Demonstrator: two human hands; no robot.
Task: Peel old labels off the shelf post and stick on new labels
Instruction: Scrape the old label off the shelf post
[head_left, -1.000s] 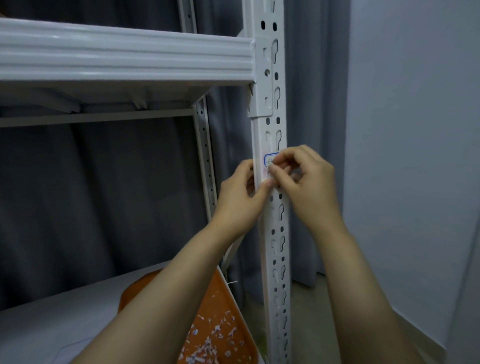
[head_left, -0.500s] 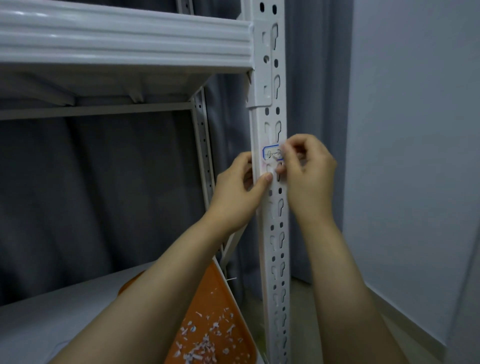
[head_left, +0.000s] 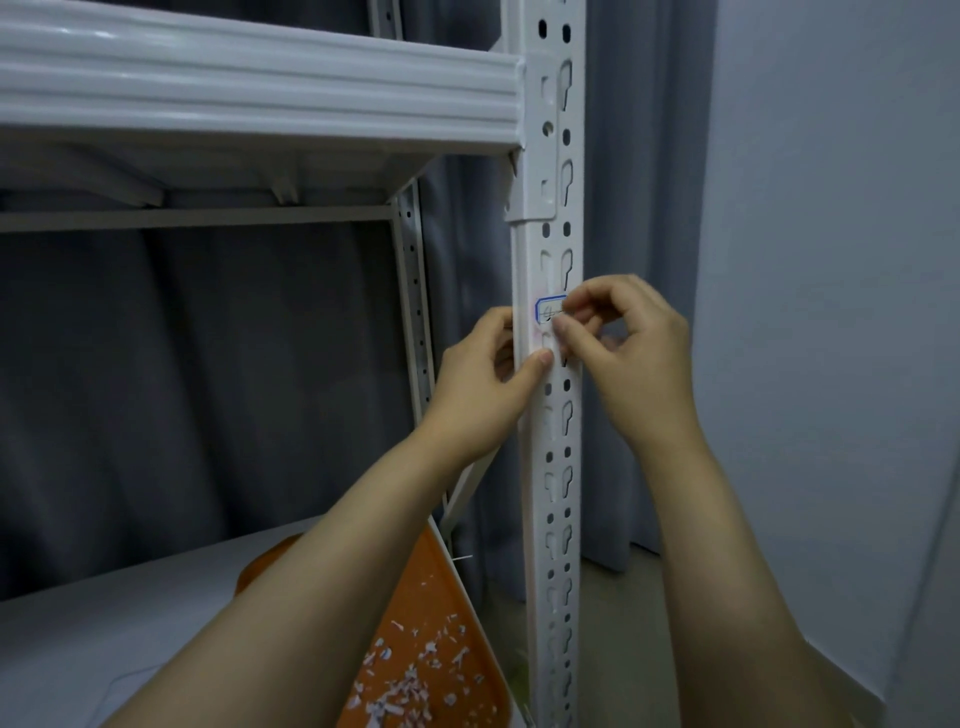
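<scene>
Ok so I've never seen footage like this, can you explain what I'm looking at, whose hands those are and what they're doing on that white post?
This is one picture from a camera worn on a person's head, looking forward and down, so the two bare arms are the wearer's own. No machine is involved. In front stands a white metal shelf post full of slots and holes. The right hand pinches at a small blue-bordered label stuck on the post, while the left hand steadies the post with its thumb just below. On the lower shelf lies an orange tray scattered with white paper scraps, probably peeled label bits.
</scene>
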